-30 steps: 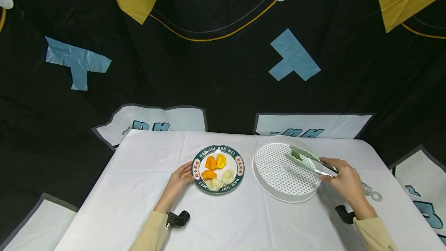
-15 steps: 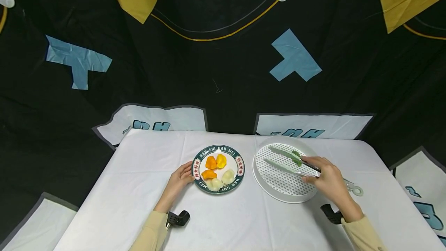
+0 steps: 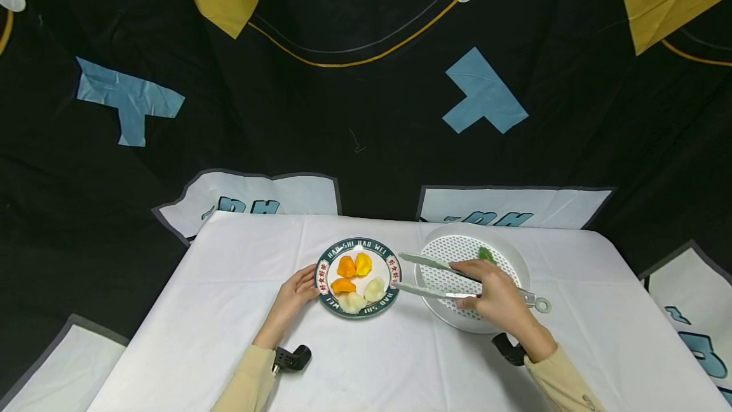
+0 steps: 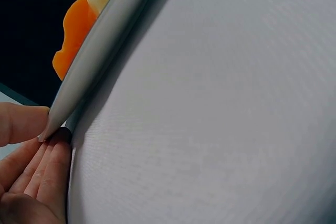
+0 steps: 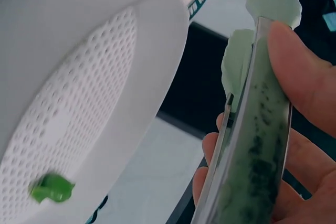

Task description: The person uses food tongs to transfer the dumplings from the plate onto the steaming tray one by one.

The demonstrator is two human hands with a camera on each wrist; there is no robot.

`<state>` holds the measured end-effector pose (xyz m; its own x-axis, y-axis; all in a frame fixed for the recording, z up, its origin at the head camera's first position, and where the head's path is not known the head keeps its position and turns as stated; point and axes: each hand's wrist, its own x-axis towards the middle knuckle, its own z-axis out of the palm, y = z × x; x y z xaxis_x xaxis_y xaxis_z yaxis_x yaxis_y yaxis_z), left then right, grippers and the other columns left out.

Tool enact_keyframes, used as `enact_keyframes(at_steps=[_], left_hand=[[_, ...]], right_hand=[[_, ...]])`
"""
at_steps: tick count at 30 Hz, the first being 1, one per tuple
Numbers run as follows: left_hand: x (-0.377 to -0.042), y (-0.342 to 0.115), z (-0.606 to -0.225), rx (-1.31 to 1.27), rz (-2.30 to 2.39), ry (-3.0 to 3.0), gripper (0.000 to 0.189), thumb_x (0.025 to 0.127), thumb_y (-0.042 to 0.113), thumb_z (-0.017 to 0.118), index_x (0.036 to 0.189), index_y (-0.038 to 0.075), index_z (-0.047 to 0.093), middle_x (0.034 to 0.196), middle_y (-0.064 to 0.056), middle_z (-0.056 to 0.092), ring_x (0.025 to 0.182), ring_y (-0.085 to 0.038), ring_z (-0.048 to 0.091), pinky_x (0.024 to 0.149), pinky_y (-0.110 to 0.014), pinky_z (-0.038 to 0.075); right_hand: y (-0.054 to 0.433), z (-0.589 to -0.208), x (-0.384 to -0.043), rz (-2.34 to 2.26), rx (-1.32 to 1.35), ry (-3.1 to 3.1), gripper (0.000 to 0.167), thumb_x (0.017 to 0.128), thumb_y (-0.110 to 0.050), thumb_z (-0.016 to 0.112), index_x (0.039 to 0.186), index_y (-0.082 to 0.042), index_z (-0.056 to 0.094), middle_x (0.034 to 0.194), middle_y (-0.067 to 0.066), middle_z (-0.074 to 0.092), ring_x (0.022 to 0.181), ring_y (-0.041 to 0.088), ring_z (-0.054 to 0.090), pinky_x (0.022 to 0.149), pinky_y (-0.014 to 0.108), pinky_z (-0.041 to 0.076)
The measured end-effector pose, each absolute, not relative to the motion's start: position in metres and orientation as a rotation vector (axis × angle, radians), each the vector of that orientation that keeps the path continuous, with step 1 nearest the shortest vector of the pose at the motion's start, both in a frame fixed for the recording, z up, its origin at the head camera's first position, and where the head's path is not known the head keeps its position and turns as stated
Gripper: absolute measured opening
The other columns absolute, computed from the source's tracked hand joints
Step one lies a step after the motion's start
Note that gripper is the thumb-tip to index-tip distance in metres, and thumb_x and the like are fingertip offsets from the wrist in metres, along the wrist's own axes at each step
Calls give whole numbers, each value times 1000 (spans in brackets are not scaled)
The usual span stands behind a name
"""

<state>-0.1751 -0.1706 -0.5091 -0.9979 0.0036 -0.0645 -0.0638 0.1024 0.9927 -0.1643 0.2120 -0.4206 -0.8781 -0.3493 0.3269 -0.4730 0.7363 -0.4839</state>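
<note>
My left hand (image 3: pixel 293 301) pinches the left edge of a round plate with a dark green patterned rim (image 3: pixel 356 313); in the left wrist view the thumb (image 4: pixel 23 123) is above the rim, fingers below. On the plate lie orange pieces (image 3: pixel 343 286), a yellow piece (image 3: pixel 363 264) and pale pieces (image 3: pixel 374 289). My right hand (image 3: pixel 500 294) grips metal tongs (image 5: pixel 252 145) with pale green tips, spread apart with nothing between them. The tips reach the plate's right edge in the head view; whether they touch cannot be told. A green vegetable piece (image 5: pixel 52 187) lies in the white perforated basket (image 3: pixel 517 266).
The basket stands right of the plate, below my right hand and the tongs. A white cloth covers the table (image 3: pixel 251 247). Behind hangs a black curtain (image 3: pixel 343 126) with blue and yellow shapes.
My right hand has carried the tongs left, from around the green piece toward the plate. The green piece has stayed in the basket. My left hand and the plate have not moved.
</note>
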Motion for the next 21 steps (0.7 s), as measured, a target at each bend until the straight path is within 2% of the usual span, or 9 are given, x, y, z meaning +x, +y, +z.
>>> enact_keyframes(at_steps=[7, 21], left_hand=[[-176, -171, -509, -93, 2038, 2311, 58, 87, -4, 56, 142, -4, 39, 140, -25, 44, 127, -35, 45, 107, -40, 36], [-174, -171, -508, -77, 2089, 2243, 58, 87, -3, 57, 142, -3, 39, 140, -25, 45, 129, -33, 44, 108, -38, 35]], right_hand=[[188, -430, -168, 812, 713, -2752, 65, 55, -5, 89, 117, -4, 67, 113, 9, 66, 106, 30, 59, 92, 51, 47], [166, -443, -176, 731, 715, -2842, 67, 52, -9, 86, 117, -6, 69, 112, 8, 67, 103, 26, 59, 88, 45, 50]])
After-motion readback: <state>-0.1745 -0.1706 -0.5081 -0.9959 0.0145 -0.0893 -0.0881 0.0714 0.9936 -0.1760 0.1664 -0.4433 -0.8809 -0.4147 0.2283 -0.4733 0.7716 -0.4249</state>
